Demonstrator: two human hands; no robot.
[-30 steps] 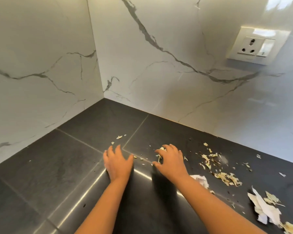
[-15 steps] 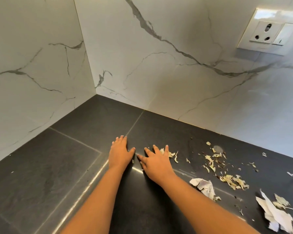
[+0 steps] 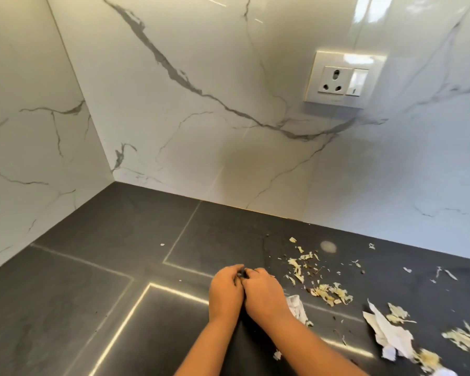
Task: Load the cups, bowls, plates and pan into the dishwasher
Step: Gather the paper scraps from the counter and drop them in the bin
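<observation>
Head view: the person's two bare forearms reach in from 6 o'clock onto a dark tiled counter (image 3: 98, 302) that fills the lower half of the frame. The left hand (image 3: 225, 291) and the right hand (image 3: 265, 294) lie side by side just below the centre, touching along their inner edges, fingers curled and pressed together at the tips as if cupped over something small and dark. What sits between the fingertips is too small and blurred to tell.

At 3 o'clock from the hands lies a scatter of pale dry peels (image 3: 330, 293), the thickest heap just right of the right hand, with thinner bits trailing up toward 1 o'clock. A crumpled white paper scrap (image 3: 297, 306) touches the right wrist on its outer side. At 4 o'clock, near the frame's lower right corner, a larger torn white paper piece (image 3: 388, 335) lies among more peels.

White marble-look wall tiles (image 3: 174, 118) with grey veins rise behind the counter and meet in a corner at 10 o'clock. A white wall socket (image 3: 343, 80) with a switch beside it sits on the wall at 1 o'clock, well above the counter.

No cups, bowls, plates, pan or dishwasher show anywhere in this view.
</observation>
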